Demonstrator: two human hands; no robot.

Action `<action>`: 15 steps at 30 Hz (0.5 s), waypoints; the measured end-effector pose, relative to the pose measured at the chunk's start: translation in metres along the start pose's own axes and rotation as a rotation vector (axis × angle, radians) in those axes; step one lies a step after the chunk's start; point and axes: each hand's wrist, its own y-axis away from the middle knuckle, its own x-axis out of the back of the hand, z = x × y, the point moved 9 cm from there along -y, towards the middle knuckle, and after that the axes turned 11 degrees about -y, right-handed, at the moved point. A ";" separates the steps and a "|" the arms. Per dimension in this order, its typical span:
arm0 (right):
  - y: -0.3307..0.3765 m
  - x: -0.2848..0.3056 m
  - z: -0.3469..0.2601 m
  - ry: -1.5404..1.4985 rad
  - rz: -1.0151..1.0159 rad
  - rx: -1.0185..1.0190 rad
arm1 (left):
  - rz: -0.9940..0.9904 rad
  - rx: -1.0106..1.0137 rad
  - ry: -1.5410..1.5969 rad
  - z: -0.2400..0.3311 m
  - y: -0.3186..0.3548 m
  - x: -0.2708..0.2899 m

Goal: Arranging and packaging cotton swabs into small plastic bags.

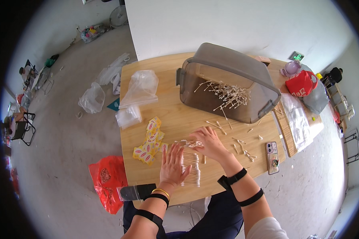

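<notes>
My left hand (172,167) lies with its fingers stretched out at the left edge of a row of cotton swabs (190,170) laid side by side on the wooden table. Just beyond that row, my right hand (209,143) has its fingers bent around the right end of a small bunch of cotton swabs (186,143). The left fingertips are close to the bunch's other end; whether they touch it I cannot tell. More swabs (231,93) lie heaped inside a grey translucent plastic bin (243,75) tipped on its side behind my hands.
Yellow-and-white paper cards (149,141) and clear plastic bags (141,85) lie at left on the table (167,107). Loose swabs (249,155) and a phone (272,157) are at right. A red bag (107,181) hangs by the left edge, beside a dark pouch (135,192).
</notes>
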 end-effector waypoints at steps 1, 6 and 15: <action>0.008 0.010 0.001 0.003 0.079 -0.004 | -0.018 -0.002 -0.015 0.001 0.000 0.000; 0.038 0.019 0.019 0.064 0.158 -0.128 | -0.011 -0.043 -0.024 0.006 -0.002 0.000; 0.025 0.023 0.023 0.143 0.109 -0.049 | 0.047 -0.021 0.069 -0.003 -0.002 0.003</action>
